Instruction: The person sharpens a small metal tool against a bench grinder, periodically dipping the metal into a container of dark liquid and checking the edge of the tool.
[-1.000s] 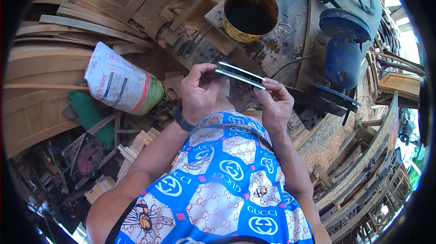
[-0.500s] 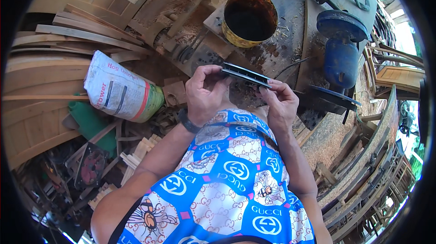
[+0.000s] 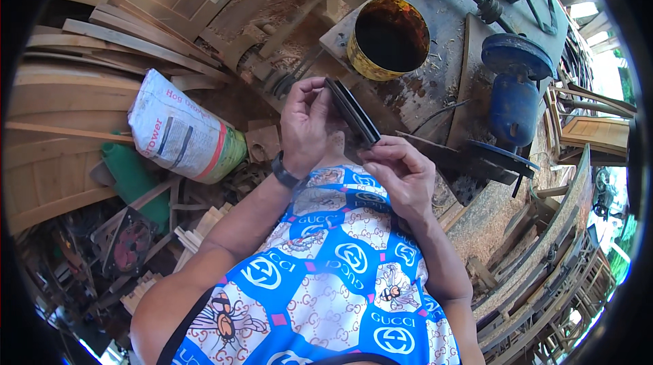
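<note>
Between my hands is a slim dark channel-like strip point(image 3: 352, 112), tilted diagonally. My left hand point(image 3: 303, 120) pinches its upper end. My right hand point(image 3: 401, 175) grips the lower end with thumb and index finger, the other fingers curled. The strip is above my lap, where I see a blue-and-white patterned garment point(image 3: 340, 283). Just beyond it stands a yellow bucket point(image 3: 374, 69) with dark, stained insides, on a dirty metal table point(image 3: 442, 59).
A blue machine point(image 3: 510, 110) with round discs stands right. At left are a white sack point(image 3: 177, 127), green rolled material point(image 3: 132, 171), curved wooden boards point(image 3: 61, 161) and a red-bladed fan point(image 3: 132, 239). Long timber pieces and sawdust point(image 3: 490, 215) lie lower right.
The strip has swung from nearly level to a steep diagonal. My left hand has moved up, my right hand down and leftward, both still on it.
</note>
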A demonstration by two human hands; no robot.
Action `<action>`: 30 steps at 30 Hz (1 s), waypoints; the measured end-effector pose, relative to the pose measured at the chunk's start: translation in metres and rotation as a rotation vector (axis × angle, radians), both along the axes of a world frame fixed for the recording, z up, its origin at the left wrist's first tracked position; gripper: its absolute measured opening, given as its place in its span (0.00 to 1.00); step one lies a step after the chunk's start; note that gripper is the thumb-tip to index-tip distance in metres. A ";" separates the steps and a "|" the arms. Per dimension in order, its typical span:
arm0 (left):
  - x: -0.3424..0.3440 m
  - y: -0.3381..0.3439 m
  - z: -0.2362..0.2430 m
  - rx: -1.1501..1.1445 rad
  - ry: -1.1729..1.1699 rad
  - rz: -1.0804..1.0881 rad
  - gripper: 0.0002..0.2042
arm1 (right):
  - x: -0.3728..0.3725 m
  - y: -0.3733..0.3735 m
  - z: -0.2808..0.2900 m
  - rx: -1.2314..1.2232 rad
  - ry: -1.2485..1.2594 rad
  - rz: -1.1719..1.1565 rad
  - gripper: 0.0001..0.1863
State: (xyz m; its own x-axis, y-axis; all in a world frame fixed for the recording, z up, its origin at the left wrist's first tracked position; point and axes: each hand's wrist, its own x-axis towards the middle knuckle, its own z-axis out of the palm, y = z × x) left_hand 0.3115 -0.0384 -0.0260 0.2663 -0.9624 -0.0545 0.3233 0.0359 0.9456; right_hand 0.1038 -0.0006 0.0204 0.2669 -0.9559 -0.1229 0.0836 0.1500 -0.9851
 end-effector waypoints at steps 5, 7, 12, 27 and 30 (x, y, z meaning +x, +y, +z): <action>0.005 -0.011 0.008 0.034 -0.016 -0.017 0.11 | 0.000 -0.010 0.008 -0.436 0.336 0.130 0.16; 0.004 -0.011 0.008 0.036 -0.005 -0.028 0.10 | 0.003 -0.011 0.008 -0.564 0.398 0.080 0.21; -0.007 -0.005 0.017 0.105 0.096 -0.051 0.10 | 0.011 -0.014 0.005 -0.596 0.541 0.046 0.38; -0.010 -0.012 0.009 0.259 0.211 -0.132 0.13 | 0.014 -0.019 0.003 -0.637 0.483 0.023 0.39; -0.011 -0.013 0.009 0.259 0.199 -0.145 0.13 | 0.012 -0.020 0.003 -0.634 0.488 0.024 0.37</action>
